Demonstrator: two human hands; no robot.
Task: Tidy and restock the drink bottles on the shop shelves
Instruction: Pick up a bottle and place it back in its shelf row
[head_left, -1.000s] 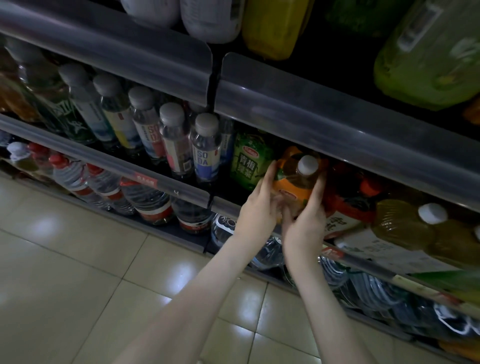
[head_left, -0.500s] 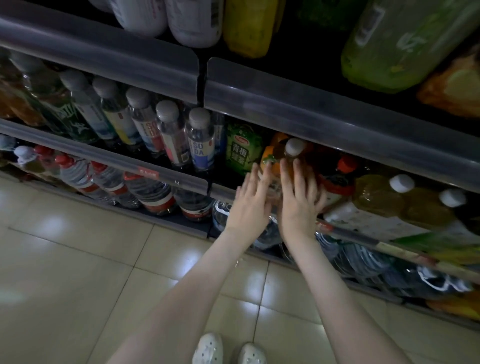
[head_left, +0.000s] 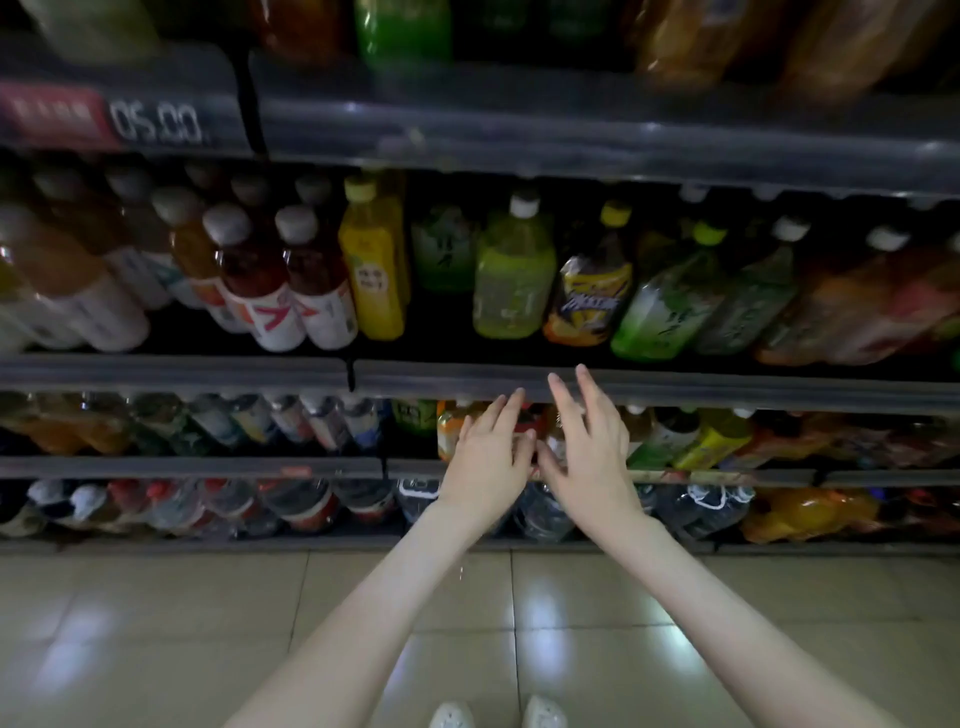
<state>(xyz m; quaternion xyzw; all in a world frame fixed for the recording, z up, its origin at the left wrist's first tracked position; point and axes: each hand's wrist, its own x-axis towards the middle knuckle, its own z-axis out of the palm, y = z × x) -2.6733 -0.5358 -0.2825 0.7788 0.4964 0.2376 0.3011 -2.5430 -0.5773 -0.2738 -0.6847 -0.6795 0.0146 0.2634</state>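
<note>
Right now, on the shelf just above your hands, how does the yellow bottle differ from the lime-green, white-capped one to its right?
The yellow bottle has a yellow cap; the lime-green bottle has a white one. The yellow bottle is slimmer, the lime-green bottle broader. Both are capped and stand at the front of the same shelf.

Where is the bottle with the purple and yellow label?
Head view, right of centre: the purple and yellow bottle stands on the shelf above the right hand, between a lime-green bottle and a pale green bottle.
</note>
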